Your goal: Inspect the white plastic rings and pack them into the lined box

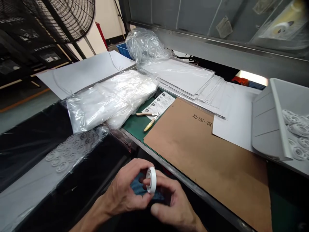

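Note:
A white plastic ring (151,180) stands on edge above the near edge of the bench. My left hand (125,188) pinches it, fingers at its top and thumb at its bottom. From the other side, my right hand (175,199) reaches in with bent fingers. One of its fingertips lies at the ring's opening, while its thumb stays apart below. How far that finger touches the inside is partly hidden by the ring. Similar white rings (299,129) lie in a grey bin (267,119) at the right, and more rings (72,146) lie in rows at the left.
Brown cardboard (205,161) covers much of the green bench. Nippers (151,120) rest on a label sheet (160,103). Beyond are stacked plastic bags (113,96) and white sheets (181,74). A black fan (65,19) stands at back left; a grey metal panel (193,35) overhangs the back.

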Demonstrator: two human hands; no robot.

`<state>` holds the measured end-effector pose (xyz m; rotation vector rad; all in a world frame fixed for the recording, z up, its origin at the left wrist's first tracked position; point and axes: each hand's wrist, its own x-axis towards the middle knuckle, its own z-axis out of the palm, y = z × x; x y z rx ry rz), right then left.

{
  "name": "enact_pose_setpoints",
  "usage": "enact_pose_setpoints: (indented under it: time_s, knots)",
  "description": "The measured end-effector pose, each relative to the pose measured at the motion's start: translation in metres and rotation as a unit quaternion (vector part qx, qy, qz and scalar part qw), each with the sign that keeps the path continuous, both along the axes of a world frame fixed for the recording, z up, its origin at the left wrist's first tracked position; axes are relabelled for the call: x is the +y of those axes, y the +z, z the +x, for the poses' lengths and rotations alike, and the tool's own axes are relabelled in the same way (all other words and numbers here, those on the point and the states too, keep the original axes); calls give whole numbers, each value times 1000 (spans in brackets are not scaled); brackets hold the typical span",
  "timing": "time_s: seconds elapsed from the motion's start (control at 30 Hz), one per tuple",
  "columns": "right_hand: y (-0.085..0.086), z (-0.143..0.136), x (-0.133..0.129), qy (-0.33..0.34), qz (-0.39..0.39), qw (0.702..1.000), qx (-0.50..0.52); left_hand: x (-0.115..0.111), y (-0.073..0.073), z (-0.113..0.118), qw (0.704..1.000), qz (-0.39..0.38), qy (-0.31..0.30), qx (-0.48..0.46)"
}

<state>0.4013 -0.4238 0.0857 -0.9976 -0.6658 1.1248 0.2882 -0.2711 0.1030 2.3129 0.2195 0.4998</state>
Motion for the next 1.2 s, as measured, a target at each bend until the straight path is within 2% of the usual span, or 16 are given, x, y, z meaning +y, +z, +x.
enact_pose_setpoints:
  time_s: [0.07,0.13,0.2,0.27,0.37,0.47,0.6,0.7,0.97,1.2]
  knots:
    - [-2,0,-2,-39,-30,999,-3,1,-2,0,998,53,29,-6]
    - [-7,-3,-2,-98,-77,990,-67,1,-4,1,994,102,41,-24]
    - [-14,-8,-2,-151,-108,978,-95,0,-6,2,991,119,43,-41]
    - [-21,-13,-1,-172,-106,978,-50,-2,-6,4,992,108,39,-53]
    - [-28,-17,2,-150,-75,985,48,-4,-5,6,994,78,17,-69]
    - [-29,-16,4,-122,-60,986,98,-5,-5,6,996,47,2,-70]
    - [-27,-15,6,-124,-76,985,98,-6,-7,5,998,3,-2,-62]
    - [-26,-16,8,-101,-64,986,113,-7,-9,4,998,-24,1,-51]
    - [-20,-15,12,-66,-43,979,186,-8,-5,6,995,-93,23,-38]
    - [-26,-21,9,-69,-66,987,126,-6,-7,9,979,-192,73,17]
